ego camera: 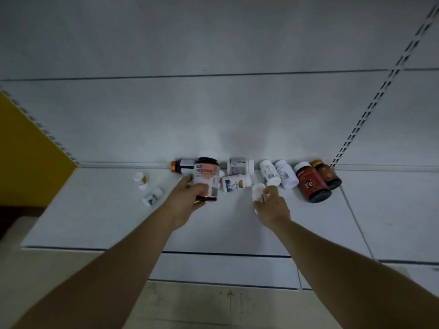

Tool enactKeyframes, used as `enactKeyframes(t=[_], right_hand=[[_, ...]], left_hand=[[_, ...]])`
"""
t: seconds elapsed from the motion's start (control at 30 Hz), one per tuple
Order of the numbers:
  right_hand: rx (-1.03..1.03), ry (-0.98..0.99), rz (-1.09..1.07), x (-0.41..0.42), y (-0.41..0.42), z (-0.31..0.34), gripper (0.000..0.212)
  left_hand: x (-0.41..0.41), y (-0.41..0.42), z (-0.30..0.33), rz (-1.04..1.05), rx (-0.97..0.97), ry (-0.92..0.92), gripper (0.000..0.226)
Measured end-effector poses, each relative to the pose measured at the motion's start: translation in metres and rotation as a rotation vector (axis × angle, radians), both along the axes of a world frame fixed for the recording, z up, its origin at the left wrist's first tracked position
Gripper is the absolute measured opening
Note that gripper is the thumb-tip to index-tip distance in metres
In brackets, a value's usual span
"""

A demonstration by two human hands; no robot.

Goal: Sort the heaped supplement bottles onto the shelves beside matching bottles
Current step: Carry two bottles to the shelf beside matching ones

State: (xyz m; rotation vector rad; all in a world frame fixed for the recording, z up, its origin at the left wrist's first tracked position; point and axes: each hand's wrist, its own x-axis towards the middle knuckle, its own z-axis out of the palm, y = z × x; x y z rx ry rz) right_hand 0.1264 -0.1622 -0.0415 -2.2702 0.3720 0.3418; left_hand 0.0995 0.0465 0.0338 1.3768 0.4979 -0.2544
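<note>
The left hand (190, 198) is curled round a dark bottle with a pink label (206, 179), holding it upright just off the shelf (95, 210). The right hand (270, 207) pinches a small white bottle (257, 191) between its fingertips.

Between the hands lie two white bottles (236, 182), on their sides. Behind the left hand a dark bottle with an orange cap (184, 166) lies against the back wall. Beyond the right hand lie two more white bottles (278, 173), then a red bottle marked Fe (312, 182) and a brown bottle (327, 174). Well left of the left hand are two small white bottles (147, 188).
</note>
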Motion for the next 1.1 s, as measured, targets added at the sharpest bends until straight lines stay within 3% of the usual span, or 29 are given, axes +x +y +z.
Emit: enactKeyframes(t=[0.1, 0.17, 0.23, 0.37, 0.47, 0.57, 0.67, 0.97, 1.1], right_hand=[[0.466, 0.045, -0.263, -0.025, -0.013, 0.022, 0.054], [0.859, 0.097, -0.335, -0.049, -0.022, 0.054, 0.048], [1.090, 0.117, -0.249, -0.074, -0.031, 0.092, 0.036], [1.421, 0.136, -0.105, -0.129, -0.039, 0.169, 0.034], [1.372, 0.057, -0.053, -0.171, -0.030, 0.220, 0.026], [1.297, -0.058, -0.032, -0.206, -0.016, 0.254, 0.021], [1.325, -0.096, -0.039, -0.236, -0.001, 0.284, 0.029], [1.239, -0.339, 0.057, -0.293, 0.015, 0.365, 0.026], [1.129, -0.465, 0.122, -0.293, 0.004, 0.395, 0.013]], left_hand=[[-0.035, -0.009, 0.026, 0.026, -0.151, 0.009, 0.024], [-0.057, -0.018, 0.048, 0.029, -0.194, -0.027, 0.026], [-0.078, -0.027, 0.069, 0.044, -0.203, -0.082, 0.029], [-0.124, -0.037, 0.114, 0.024, -0.244, -0.206, 0.048], [-0.157, -0.036, 0.143, -0.050, -0.307, -0.307, 0.070], [-0.188, -0.029, 0.173, -0.129, -0.326, -0.376, 0.060], [-0.217, -0.017, 0.201, -0.193, -0.297, -0.422, 0.055], [-0.277, -0.012, 0.276, -0.295, -0.232, -0.585, 0.063], [-0.282, -0.023, 0.301, -0.297, -0.206, -0.638, 0.068]])
